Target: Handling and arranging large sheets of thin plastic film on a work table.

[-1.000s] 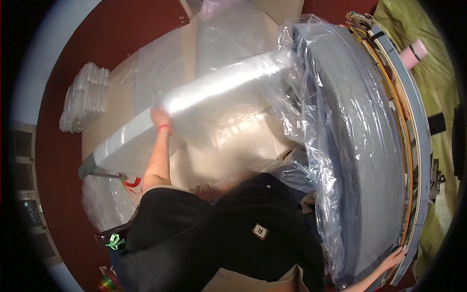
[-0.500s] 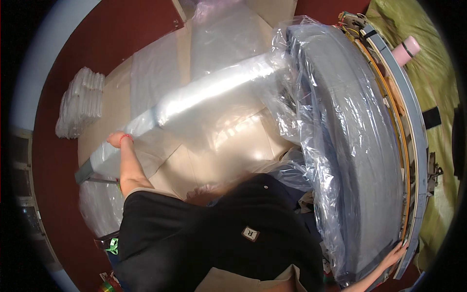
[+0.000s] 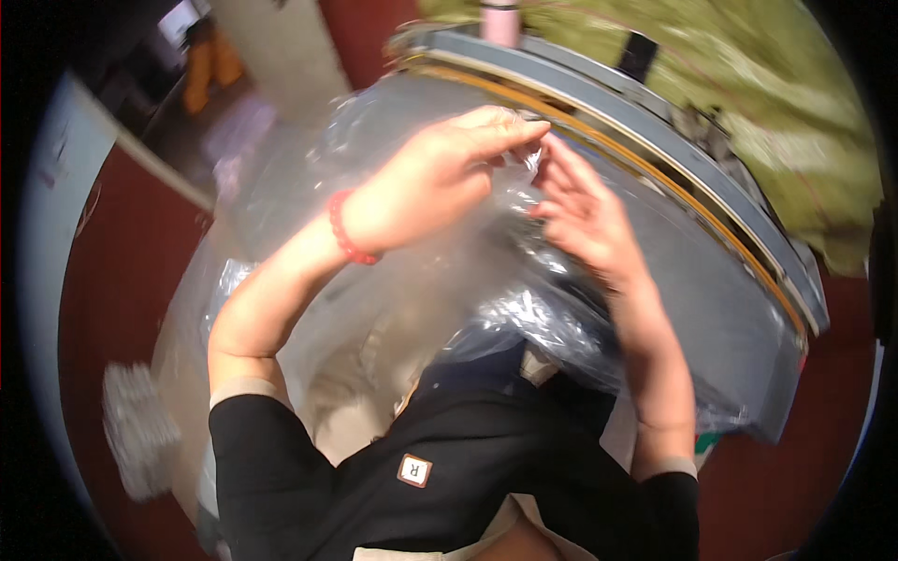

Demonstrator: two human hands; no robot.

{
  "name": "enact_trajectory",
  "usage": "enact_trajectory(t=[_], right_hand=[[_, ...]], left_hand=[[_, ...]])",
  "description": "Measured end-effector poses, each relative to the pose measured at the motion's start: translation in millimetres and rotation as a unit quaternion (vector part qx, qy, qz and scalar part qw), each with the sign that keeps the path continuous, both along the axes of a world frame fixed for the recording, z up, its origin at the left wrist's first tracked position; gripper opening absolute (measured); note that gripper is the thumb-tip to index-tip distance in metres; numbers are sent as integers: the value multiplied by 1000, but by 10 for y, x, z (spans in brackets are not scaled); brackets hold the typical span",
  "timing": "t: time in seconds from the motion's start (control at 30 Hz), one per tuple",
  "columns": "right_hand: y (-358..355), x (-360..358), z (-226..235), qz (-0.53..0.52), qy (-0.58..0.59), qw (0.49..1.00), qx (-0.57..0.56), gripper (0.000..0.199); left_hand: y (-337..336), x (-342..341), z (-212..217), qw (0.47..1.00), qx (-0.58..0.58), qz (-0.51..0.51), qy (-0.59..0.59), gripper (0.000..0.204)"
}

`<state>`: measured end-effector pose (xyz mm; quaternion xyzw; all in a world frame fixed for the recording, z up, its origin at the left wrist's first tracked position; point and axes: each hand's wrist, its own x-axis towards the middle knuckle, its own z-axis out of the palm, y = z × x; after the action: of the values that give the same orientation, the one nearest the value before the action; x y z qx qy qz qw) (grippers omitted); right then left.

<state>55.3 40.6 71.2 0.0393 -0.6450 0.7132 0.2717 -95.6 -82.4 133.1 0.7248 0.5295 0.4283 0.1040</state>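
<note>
Red flooring [image 3: 122, 309] surrounds the work area, with an olive cloth [image 3: 748, 84] at far right. Centre frame, the large grey padded panel [image 3: 711, 309] lies under clear plastic wrap [image 3: 524, 309], its layered edge [image 3: 655, 140] running far to right. Your left hand [image 3: 440, 178] and right hand [image 3: 580, 210] meet at the far middle, both pinching a bunched fold of wrap [image 3: 522, 173]. Keep both pinches close together and pull evenly; motion blur makes the exact grip uncertain. A red bead bracelet [image 3: 344, 229] sits on your left wrist.
</note>
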Motion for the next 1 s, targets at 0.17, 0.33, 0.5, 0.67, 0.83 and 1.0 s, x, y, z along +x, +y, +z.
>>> enact_trajectory(t=[0.17, 0.33, 0.5, 0.67, 0.83, 1.0], right_hand=[[-29, 331, -141, 75, -78, 980, -166, 30], [298, 1675, -420, -51, -229, 939, 252, 14], [589, 3297, -312, -365, -385, 824, 200, 8], [860, 4594, -24, -684, -219, 683, 134, 10], [1045, 4932, 149, -715, 215, 653, -127, 24], [1511, 5415, -1068, -747, -386, 526, 128, 27]], left_hand=[[612, 17, 117, 909, 201, 133, 340, 12], [762, -741, 137, 876, 196, 314, 309, 22], [746, -1550, -136, 903, 141, 370, 167, 13], [1183, -946, -317, 890, 14, 100, -444, 16], [1694, -265, -632, 848, -23, 46, -527, 8], [1982, -467, -1749, 965, -143, 201, -91, 23]])
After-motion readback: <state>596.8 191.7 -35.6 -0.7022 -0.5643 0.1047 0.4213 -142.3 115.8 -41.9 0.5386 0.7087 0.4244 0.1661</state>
